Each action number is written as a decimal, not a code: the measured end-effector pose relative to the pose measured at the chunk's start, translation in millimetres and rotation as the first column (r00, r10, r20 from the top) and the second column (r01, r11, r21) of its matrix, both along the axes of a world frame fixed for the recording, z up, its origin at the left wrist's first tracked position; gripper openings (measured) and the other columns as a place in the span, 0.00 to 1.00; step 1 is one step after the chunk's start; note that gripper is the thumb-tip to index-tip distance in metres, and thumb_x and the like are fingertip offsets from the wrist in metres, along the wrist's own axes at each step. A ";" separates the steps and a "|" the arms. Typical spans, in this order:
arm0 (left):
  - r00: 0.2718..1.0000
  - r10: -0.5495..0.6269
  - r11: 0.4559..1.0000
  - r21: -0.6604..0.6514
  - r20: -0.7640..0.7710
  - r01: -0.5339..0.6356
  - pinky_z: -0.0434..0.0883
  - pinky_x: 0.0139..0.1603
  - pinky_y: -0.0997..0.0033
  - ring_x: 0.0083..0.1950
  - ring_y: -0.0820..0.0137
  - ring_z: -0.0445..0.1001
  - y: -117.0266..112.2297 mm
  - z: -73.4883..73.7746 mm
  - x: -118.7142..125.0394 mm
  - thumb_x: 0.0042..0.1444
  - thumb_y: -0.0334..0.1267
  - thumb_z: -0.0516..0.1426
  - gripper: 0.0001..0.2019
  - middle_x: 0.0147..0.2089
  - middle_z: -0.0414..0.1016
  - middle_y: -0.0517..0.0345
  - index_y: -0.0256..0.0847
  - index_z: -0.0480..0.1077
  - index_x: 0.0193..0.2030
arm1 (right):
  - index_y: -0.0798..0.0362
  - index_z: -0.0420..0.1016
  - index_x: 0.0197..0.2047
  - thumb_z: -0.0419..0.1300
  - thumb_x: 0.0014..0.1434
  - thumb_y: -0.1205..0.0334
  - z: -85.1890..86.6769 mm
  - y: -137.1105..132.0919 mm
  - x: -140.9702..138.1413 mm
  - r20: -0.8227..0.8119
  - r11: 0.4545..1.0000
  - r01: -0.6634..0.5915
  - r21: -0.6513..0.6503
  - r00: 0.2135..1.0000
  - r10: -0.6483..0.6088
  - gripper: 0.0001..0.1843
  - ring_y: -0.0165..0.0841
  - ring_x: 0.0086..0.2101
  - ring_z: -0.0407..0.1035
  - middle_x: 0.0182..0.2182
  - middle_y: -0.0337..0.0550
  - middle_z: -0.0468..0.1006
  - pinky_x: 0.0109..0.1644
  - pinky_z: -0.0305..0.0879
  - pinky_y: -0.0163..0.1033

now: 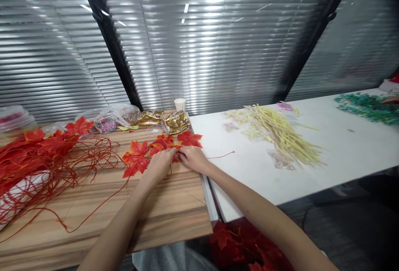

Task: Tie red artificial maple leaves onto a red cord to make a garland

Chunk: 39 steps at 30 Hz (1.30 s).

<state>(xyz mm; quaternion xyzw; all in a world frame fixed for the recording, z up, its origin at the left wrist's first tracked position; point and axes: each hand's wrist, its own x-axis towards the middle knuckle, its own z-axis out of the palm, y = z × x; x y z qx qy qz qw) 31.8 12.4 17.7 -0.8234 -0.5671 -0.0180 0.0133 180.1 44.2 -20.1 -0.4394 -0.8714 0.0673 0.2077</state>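
My left hand (160, 165) and my right hand (193, 159) meet over the wooden table near its right edge, fingertips pinched together on a thin red cord (95, 211). The cord comes in from the left and hangs in a small loop below the fingers. Its thin end leaves past my right hand, finishing in a tiny loop over the white table. Red-orange artificial maple leaves (136, 157) lie around and just beyond my fingers. The exact spot where the fingertips close is partly hidden by the hands.
At left lie a pile of red maple leaves (31, 150) and tangled red cord. Gold foil packets (176, 122), plastic bags (124, 113) and a paper cup (180, 104) line the back. Yellow strips (280, 131) lie on the white table (249, 183); another person's hand (391, 100) touches green foliage (368, 109).
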 end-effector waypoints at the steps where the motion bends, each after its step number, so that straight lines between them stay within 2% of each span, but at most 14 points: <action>1: 1.000 0.011 1.000 -0.003 -0.006 -0.011 0.64 0.35 0.71 0.41 0.64 0.72 -0.1 0.2 0.3 0.56 0.28 0.44 0.14 0.41 0.73 0.50 0.41 0.64 0.46 | 0.55 0.72 0.39 0.48 0.60 0.64 0.3 -0.1 -0.1 0.003 1.000 0.002 -0.006 1.000 -0.002 0.12 0.34 0.36 0.69 0.36 0.46 0.76 0.37 0.58 0.33; 6: 1.000 0.021 1.000 -0.009 -0.012 -0.021 0.64 0.36 0.71 0.40 0.65 0.73 0.0 -0.8 0.9 0.57 0.29 0.43 0.14 0.41 0.73 0.50 0.41 0.64 0.46 | 0.56 0.72 0.39 0.48 0.61 0.64 1.1 -0.3 -0.4 0.011 1.000 0.009 -0.019 1.000 -0.008 0.12 0.33 0.37 0.69 0.36 0.47 0.76 0.39 0.58 0.33; 12: 1.000 -0.026 0.999 0.027 -0.009 0.026 0.63 0.34 0.71 0.39 0.64 0.73 1.4 -5.7 -1.3 0.59 0.31 0.42 0.13 0.39 0.74 0.50 0.40 0.64 0.45 | 0.56 0.72 0.38 0.48 0.60 0.64 -0.2 -0.5 -0.1 -0.003 1.000 0.007 0.011 1.000 -0.007 0.12 0.33 0.35 0.69 0.35 0.46 0.76 0.37 0.57 0.33; 17: 1.000 -0.007 1.000 0.026 -0.013 0.007 0.64 0.35 0.70 0.38 0.64 0.72 2.4 -8.7 -1.7 0.60 0.32 0.41 0.13 0.36 0.73 0.50 0.39 0.64 0.42 | 0.56 0.71 0.38 0.48 0.60 0.64 0.4 -1.0 -0.4 0.000 1.000 -0.002 -0.003 1.000 0.002 0.11 0.33 0.36 0.69 0.35 0.46 0.76 0.37 0.58 0.33; 26: 1.000 0.020 1.000 -0.022 0.003 -0.019 0.65 0.37 0.70 0.40 0.65 0.72 -0.7 -2.6 1.9 0.60 0.33 0.41 0.13 0.37 0.73 0.49 0.38 0.64 0.44 | 0.57 0.71 0.38 0.48 0.60 0.64 -0.7 -1.3 -0.9 0.003 1.000 -0.002 0.007 1.000 0.002 0.12 0.33 0.34 0.69 0.35 0.46 0.76 0.36 0.58 0.33; 31: 1.000 0.011 1.000 -0.003 -0.005 -0.011 0.65 0.38 0.69 0.41 0.64 0.72 0.6 -5.7 1.3 0.60 0.33 0.41 0.12 0.38 0.73 0.49 0.38 0.64 0.43 | 0.57 0.70 0.38 0.48 0.60 0.64 -1.4 -1.0 -0.9 0.014 1.000 -0.010 0.010 1.000 0.010 0.11 0.33 0.35 0.69 0.35 0.46 0.75 0.35 0.57 0.33; 39: 0.999 -0.011 1.000 0.005 -0.036 0.012 0.64 0.35 0.68 0.39 0.63 0.72 0.6 -7.6 0.7 0.61 0.34 0.40 0.13 0.37 0.73 0.48 0.37 0.63 0.42 | 0.56 0.70 0.38 0.48 0.60 0.65 -1.6 -1.1 -1.0 0.027 0.999 -0.025 0.030 0.999 0.024 0.11 0.34 0.35 0.69 0.35 0.46 0.75 0.35 0.57 0.34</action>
